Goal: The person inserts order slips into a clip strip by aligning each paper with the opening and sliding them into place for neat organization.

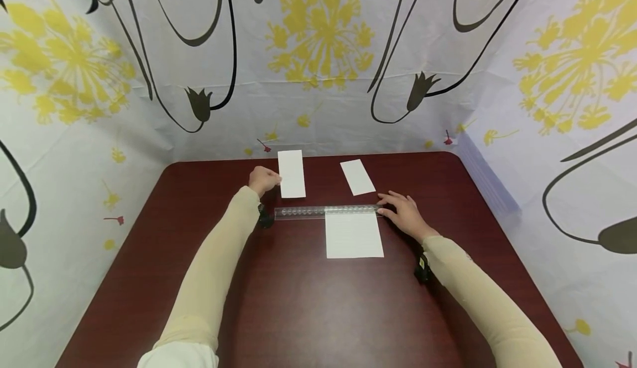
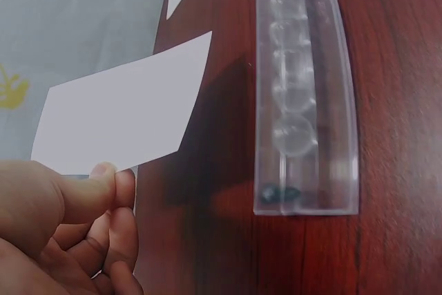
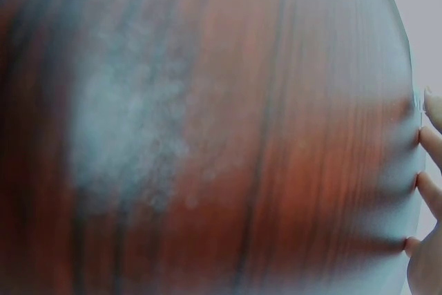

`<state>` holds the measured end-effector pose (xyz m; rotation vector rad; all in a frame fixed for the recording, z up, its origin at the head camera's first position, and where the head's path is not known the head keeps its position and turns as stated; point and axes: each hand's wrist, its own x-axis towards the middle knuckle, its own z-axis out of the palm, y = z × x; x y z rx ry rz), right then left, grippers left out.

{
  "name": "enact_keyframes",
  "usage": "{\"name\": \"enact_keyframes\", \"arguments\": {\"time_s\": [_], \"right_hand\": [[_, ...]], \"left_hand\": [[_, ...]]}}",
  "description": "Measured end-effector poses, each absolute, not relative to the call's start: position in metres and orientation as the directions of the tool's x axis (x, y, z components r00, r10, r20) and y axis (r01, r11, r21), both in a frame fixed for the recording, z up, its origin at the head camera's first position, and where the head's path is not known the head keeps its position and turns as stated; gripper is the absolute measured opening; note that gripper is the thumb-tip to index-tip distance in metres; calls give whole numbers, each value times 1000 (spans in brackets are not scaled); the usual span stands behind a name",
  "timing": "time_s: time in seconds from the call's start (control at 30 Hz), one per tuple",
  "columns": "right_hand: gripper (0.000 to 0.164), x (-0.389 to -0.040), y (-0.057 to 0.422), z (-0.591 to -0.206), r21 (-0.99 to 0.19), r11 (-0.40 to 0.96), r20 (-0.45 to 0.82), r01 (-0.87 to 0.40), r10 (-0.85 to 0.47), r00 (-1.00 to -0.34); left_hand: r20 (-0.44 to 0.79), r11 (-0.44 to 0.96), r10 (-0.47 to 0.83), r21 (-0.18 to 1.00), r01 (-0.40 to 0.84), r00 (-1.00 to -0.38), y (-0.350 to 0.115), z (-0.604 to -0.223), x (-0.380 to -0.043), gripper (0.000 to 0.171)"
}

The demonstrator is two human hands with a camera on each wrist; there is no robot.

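Observation:
My left hand (image 1: 264, 180) pinches a blank white paper slip (image 1: 291, 174) at its edge between thumb and fingers. In the left wrist view the slip (image 2: 124, 108) is raised off the table and casts a shadow. A clear plastic ruler (image 1: 299, 213), with a row of round shapes along it, lies across the top of a sheet of lined white paper (image 1: 354, 236). At the ruler's right end my right hand (image 1: 405, 214) rests with fingers spread, fingertips down. Only those fingertips show at the edge of the right wrist view. A second white slip (image 1: 358, 177) lies behind the ruler.
All this is on a dark red-brown table (image 1: 338, 301) with rounded far corners. Patterned white cloth (image 1: 318, 119) hangs behind and along both sides. Black wrist bands (image 1: 422, 270) sit on both wrists.

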<state>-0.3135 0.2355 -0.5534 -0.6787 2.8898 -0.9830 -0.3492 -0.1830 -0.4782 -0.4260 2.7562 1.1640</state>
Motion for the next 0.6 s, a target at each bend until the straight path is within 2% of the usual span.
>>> {"name": "enact_keyframes", "arguments": {"time_s": [0.6], "right_hand": [[25, -317, 237, -559, -580, 717, 113, -387, -399, -910]], "left_hand": [[-269, 602, -164, 735, -312, -949, -223, -484, -323, 31]]}}
